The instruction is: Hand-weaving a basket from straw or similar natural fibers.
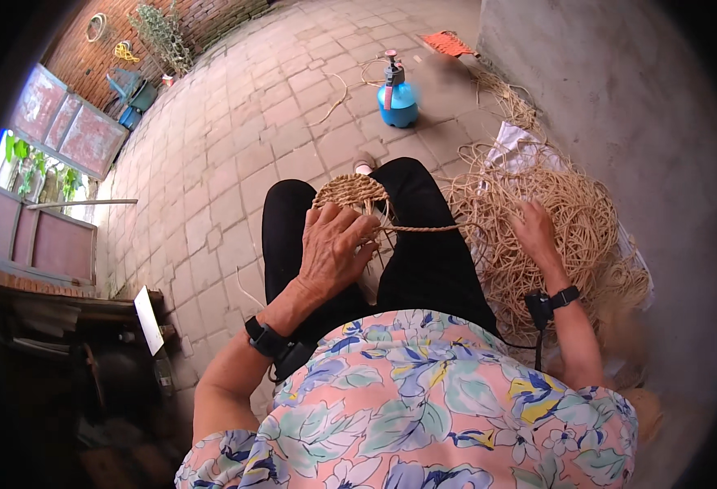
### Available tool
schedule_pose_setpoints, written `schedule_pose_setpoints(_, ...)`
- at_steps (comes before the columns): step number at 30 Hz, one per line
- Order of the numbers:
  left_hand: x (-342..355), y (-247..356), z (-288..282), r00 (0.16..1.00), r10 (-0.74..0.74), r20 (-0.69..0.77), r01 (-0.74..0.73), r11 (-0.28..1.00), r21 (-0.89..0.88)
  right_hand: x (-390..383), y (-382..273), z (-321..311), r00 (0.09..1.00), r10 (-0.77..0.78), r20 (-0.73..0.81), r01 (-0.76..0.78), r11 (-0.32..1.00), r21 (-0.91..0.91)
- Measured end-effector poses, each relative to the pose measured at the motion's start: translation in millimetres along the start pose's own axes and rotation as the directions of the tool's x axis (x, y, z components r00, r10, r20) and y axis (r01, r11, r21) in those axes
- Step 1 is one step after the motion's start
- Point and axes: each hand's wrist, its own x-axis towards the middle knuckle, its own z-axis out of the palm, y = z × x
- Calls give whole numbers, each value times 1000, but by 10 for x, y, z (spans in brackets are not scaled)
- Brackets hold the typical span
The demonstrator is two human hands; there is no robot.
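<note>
Between my knees is a rounded piece of woven cord (350, 191), with bare strands below its weave. My left hand (335, 246) grips its near side, the fingers curled over it and hiding part of the strands. A twisted tan cord (423, 229) stretches from the weave across my right thigh toward my right hand (535, 234). That hand is closed, apparently on the cord, in front of a large tangled heap of cord (574, 216). The cord's exact place in the fingers is hard to make out against the heap.
White sacking (521, 145) shows under the heap, beside a grey wall (619, 90). A blue pump sprayer (397, 104) stands ahead on the brick paving, with an orange woven piece (446, 43) farther off. Dark clutter and a white board (148, 320) are at my left.
</note>
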Motion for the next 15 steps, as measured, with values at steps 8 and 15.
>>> schedule_pose_setpoints(8, 66, -50, 95, 1000, 1, 30, 1, 998, -55, 125, -1790, -182, 880, -449, 158, 223, 682, 697)
schedule_pose_setpoints(15, 98, -28, 77, 993, -4, 120, 15, 995, -99, 12, -1826, -69, 797, -384, 465, 19, 786, 617)
